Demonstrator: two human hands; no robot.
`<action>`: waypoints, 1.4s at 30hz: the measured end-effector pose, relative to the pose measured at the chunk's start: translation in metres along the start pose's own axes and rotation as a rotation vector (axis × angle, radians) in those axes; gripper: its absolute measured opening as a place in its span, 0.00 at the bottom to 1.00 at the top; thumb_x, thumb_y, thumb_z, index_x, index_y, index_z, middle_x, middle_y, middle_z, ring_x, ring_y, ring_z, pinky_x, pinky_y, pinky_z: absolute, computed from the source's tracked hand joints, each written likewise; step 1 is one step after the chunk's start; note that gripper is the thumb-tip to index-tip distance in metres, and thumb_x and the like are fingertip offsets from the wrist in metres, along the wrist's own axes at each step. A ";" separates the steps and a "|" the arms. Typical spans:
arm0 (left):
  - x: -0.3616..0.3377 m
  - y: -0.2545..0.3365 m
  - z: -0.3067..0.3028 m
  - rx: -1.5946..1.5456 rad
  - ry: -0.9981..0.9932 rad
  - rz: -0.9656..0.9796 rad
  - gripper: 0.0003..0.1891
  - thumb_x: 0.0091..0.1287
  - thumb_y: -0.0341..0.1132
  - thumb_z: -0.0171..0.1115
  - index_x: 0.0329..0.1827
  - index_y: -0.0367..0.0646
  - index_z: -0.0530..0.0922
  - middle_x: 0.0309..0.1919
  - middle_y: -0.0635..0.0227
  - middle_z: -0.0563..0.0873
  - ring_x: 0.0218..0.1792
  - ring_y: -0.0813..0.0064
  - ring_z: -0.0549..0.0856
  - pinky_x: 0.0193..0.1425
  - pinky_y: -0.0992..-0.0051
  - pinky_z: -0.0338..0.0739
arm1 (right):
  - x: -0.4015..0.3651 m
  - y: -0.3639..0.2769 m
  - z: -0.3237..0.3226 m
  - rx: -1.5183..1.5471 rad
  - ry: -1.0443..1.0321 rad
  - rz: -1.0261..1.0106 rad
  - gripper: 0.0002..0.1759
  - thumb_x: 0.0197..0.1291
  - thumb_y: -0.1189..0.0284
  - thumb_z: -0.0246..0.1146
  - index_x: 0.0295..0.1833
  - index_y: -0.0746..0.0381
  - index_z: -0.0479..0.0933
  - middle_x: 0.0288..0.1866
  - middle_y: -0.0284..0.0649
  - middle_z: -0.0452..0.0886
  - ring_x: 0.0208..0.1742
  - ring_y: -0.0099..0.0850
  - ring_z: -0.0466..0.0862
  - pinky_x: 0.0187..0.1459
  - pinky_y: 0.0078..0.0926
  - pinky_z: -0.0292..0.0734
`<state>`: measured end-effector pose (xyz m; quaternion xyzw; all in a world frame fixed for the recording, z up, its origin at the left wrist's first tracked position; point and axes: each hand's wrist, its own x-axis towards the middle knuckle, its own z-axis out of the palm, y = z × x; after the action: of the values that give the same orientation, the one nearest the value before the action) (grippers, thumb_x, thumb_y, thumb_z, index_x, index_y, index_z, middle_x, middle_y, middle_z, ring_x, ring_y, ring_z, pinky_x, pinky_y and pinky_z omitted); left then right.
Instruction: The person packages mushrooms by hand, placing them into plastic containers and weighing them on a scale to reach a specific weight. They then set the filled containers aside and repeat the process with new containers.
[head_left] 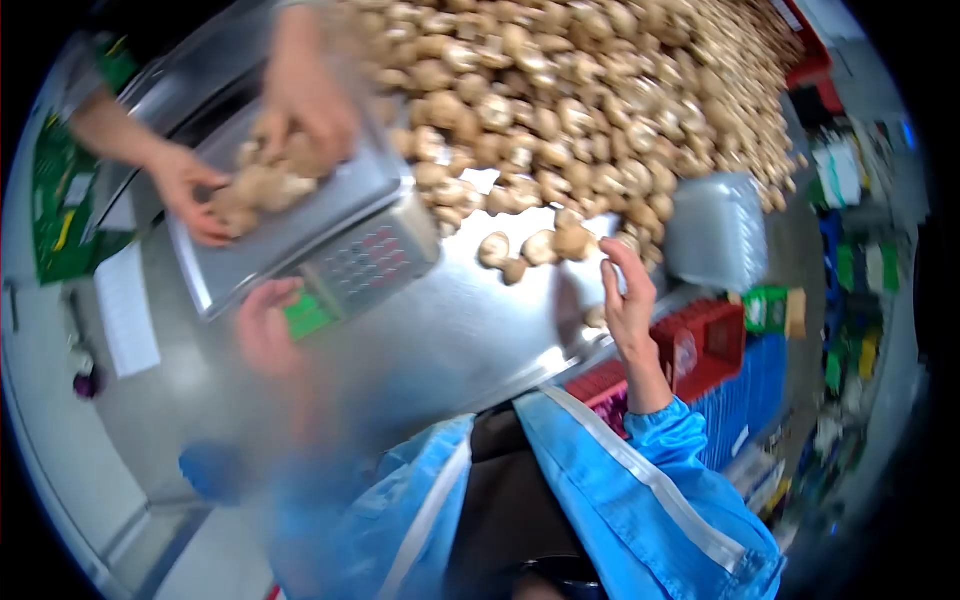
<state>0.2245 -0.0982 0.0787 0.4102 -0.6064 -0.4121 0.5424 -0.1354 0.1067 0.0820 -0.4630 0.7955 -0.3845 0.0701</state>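
My left hand (268, 325) is blurred at the front edge of a weighing scale (365, 255), beside its green display (308, 316); its fingers are too smeared to read. Near the table's right side, my right hand (630, 305) is open with its fingers apart, close to several loose brown mushrooms (572, 242) at the edge of a large mushroom heap (560, 90). On the scale's metal pan (345, 185) lies a cluster of mushrooms (262, 188). A co-worker's two hands (190, 190) reach around that cluster from the upper left.
A stack of clear plastic trays (716, 228) stands right of the heap. Below it are a red crate (705, 345) and blue crates (745, 395). A white paper sheet (127, 310) lies at the left, near a green crate (62, 200). The steel table (450, 330) spans the middle.
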 end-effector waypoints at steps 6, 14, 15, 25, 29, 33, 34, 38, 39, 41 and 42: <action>-0.064 0.021 0.091 0.316 -0.810 -0.209 0.13 0.67 0.27 0.63 0.54 0.39 0.79 0.42 0.65 0.87 0.41 0.75 0.85 0.49 0.75 0.79 | -0.063 0.025 -0.035 -0.122 0.007 0.124 0.20 0.60 0.79 0.65 0.58 0.59 0.77 0.56 0.46 0.82 0.59 0.45 0.80 0.60 0.36 0.76; -0.127 -0.001 0.161 0.024 -1.063 -0.456 0.19 0.70 0.35 0.63 0.60 0.37 0.74 0.46 0.54 0.87 0.46 0.66 0.87 0.51 0.69 0.81 | -0.075 0.026 -0.011 -0.194 -0.180 0.150 0.20 0.52 0.77 0.65 0.54 0.60 0.79 0.54 0.46 0.79 0.55 0.47 0.77 0.56 0.39 0.76; -0.130 -0.006 0.163 -0.035 -1.023 -0.532 0.20 0.72 0.37 0.61 0.61 0.34 0.73 0.45 0.55 0.87 0.46 0.69 0.87 0.52 0.70 0.82 | -0.070 0.017 -0.008 -0.136 -0.153 0.157 0.23 0.49 0.77 0.68 0.55 0.61 0.79 0.55 0.46 0.79 0.58 0.47 0.77 0.59 0.38 0.74; 0.024 0.030 0.113 -0.612 -0.329 -0.674 0.21 0.77 0.44 0.53 0.61 0.34 0.72 0.52 0.56 0.82 0.52 0.60 0.84 0.55 0.58 0.83 | 0.014 -0.122 0.044 0.302 -0.214 -0.185 0.35 0.52 0.76 0.72 0.67 0.62 0.70 0.65 0.50 0.74 0.65 0.53 0.74 0.65 0.42 0.72; 0.186 0.044 0.030 -0.282 0.049 0.023 0.18 0.71 0.32 0.62 0.60 0.37 0.71 0.51 0.56 0.82 0.48 0.68 0.83 0.58 0.68 0.80 | 0.016 -0.106 0.053 0.321 -0.336 -0.135 0.24 0.57 0.76 0.69 0.61 0.62 0.75 0.59 0.50 0.79 0.59 0.50 0.80 0.60 0.39 0.76; 0.324 -0.007 -0.044 0.109 0.357 0.158 0.20 0.69 0.32 0.65 0.61 0.34 0.75 0.54 0.61 0.81 0.53 0.71 0.82 0.60 0.73 0.77 | 0.005 -0.092 0.065 0.294 -0.514 -0.110 0.18 0.61 0.75 0.66 0.57 0.60 0.77 0.53 0.47 0.82 0.52 0.47 0.84 0.52 0.37 0.80; 0.340 -0.007 -0.046 0.131 0.364 0.186 0.19 0.69 0.32 0.65 0.61 0.35 0.75 0.55 0.62 0.81 0.54 0.73 0.82 0.60 0.73 0.76 | 0.002 -0.090 0.069 0.304 -0.568 -0.080 0.16 0.61 0.75 0.65 0.56 0.59 0.78 0.52 0.46 0.83 0.50 0.46 0.84 0.50 0.36 0.81; 0.381 -0.009 -0.029 0.661 0.358 0.438 0.19 0.70 0.32 0.61 0.63 0.40 0.76 0.56 0.59 0.81 0.58 0.67 0.80 0.64 0.70 0.72 | -0.001 -0.092 0.080 0.295 -0.698 -0.026 0.13 0.64 0.73 0.63 0.54 0.59 0.78 0.48 0.44 0.83 0.46 0.46 0.85 0.45 0.36 0.81; 0.389 -0.017 -0.027 0.781 0.314 0.507 0.20 0.70 0.33 0.60 0.63 0.40 0.75 0.57 0.58 0.81 0.60 0.63 0.79 0.65 0.68 0.70 | 0.000 -0.091 0.083 0.292 -0.704 -0.039 0.13 0.64 0.73 0.63 0.54 0.59 0.78 0.48 0.43 0.83 0.46 0.46 0.84 0.45 0.36 0.81; 0.412 -0.033 -0.030 1.015 0.220 0.651 0.21 0.68 0.34 0.58 0.64 0.39 0.75 0.59 0.54 0.80 0.64 0.55 0.75 0.69 0.64 0.67 | 0.002 -0.089 0.086 0.285 -0.712 -0.067 0.13 0.64 0.74 0.62 0.54 0.60 0.78 0.47 0.43 0.83 0.45 0.46 0.84 0.45 0.37 0.81; 0.424 -0.054 -0.032 1.037 0.201 0.750 0.22 0.67 0.35 0.59 0.64 0.40 0.75 0.62 0.55 0.78 0.68 0.53 0.70 0.71 0.58 0.62 | 0.004 -0.090 0.084 0.281 -0.720 -0.042 0.13 0.65 0.74 0.62 0.55 0.60 0.78 0.47 0.43 0.83 0.45 0.46 0.84 0.45 0.37 0.81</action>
<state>0.2269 -0.5182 0.1657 0.4159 -0.7753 0.1919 0.4350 -0.0366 0.0324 0.0855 -0.5706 0.6498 -0.3038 0.3999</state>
